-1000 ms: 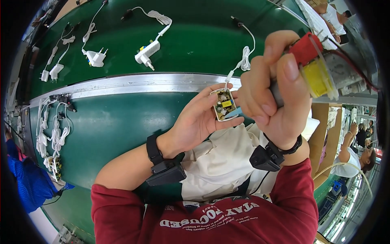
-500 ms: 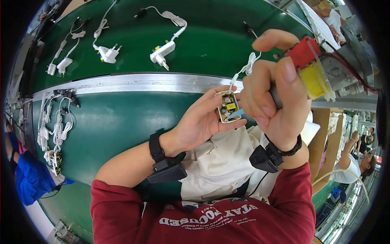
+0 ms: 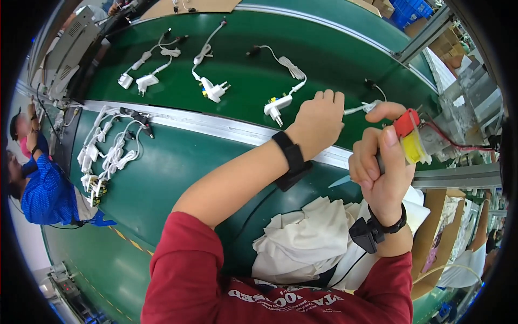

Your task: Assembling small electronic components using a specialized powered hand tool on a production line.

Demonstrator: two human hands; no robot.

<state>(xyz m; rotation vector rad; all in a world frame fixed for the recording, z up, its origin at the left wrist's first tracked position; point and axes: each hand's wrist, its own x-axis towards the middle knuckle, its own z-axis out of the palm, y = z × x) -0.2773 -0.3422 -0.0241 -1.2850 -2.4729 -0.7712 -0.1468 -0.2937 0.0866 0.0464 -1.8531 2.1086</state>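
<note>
Left hand (image 3: 322, 120) extended over the green belt (image 3: 237, 93) beyond the metal rail (image 3: 216, 129), back uppermost, fingers close together; the palm is hidden, so whether it grips anything cannot be told. A white cord (image 3: 353, 110) emerges beside its fingers, above the belt. Right hand (image 3: 382, 164) curled firmly around a handheld tool (image 3: 413, 147) with red and yellow parts; its blue tapered tip (image 3: 340, 182) points leftward over the tabletop (image 3: 172, 167).

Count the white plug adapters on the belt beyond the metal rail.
4 visible: two adapters at left, one adapter mid-row, one adapter beside the left hand, which may hide another.
</note>
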